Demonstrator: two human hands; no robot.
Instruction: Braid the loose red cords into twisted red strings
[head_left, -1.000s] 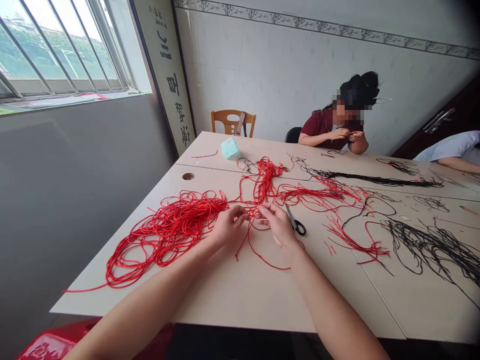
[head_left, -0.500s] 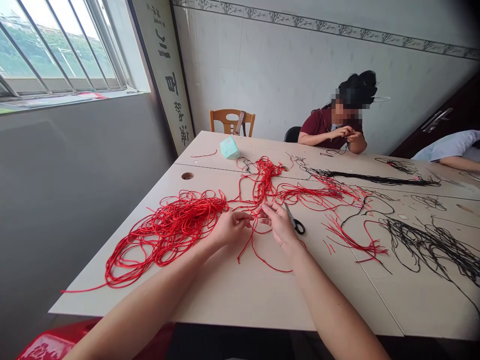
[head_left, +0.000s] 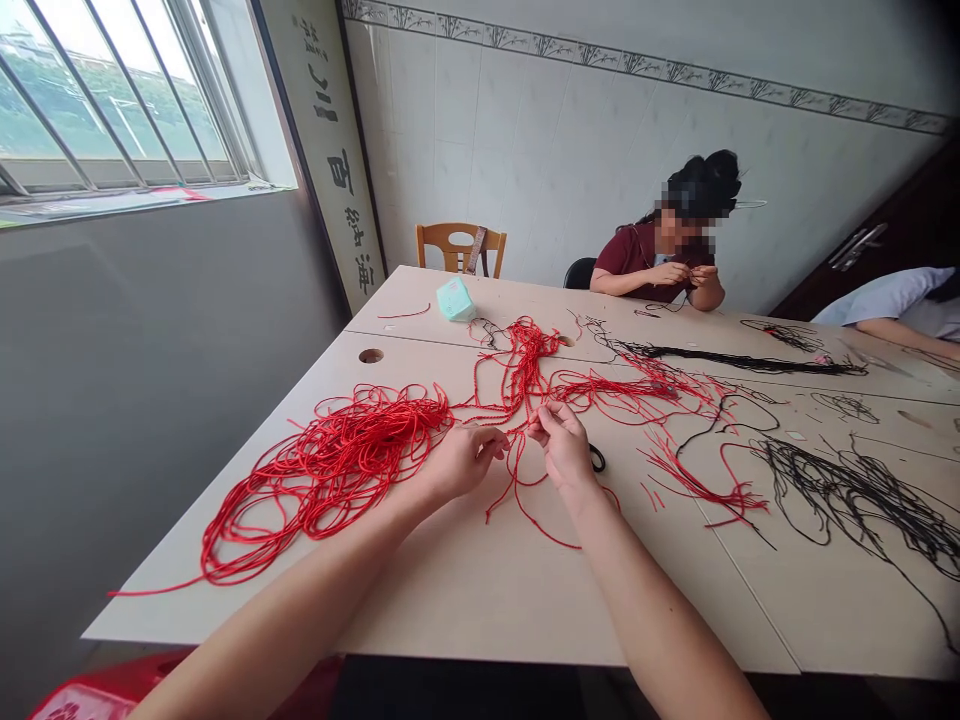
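Observation:
My left hand [head_left: 471,458] is closed in a pinch on a red cord [head_left: 517,470], some of which hangs below onto the table. Just to its right, my right hand [head_left: 561,440] also pinches the red cord, thumb against forefinger. The exact spot between the fingertips is too small to make out. Beyond both hands lies a bunch of braided red cords [head_left: 529,350]. A large loose heap of red cord [head_left: 367,440] spreads to the left of my left hand. Scissors with a black handle [head_left: 597,458] lie partly hidden behind my right hand.
Across the pale table [head_left: 450,590] sits a person in a dark red shirt [head_left: 630,258]; another person's sleeve [head_left: 892,295] shows at far right. Black cords [head_left: 862,490] and short red cords [head_left: 705,485] lie on the right. A mint-green box [head_left: 454,300] stands near the back.
My hands have moved slightly apart, the right one shifting a little right and now covering more of the scissors. The hanging red cord end has shifted right. The view has turned slightly.

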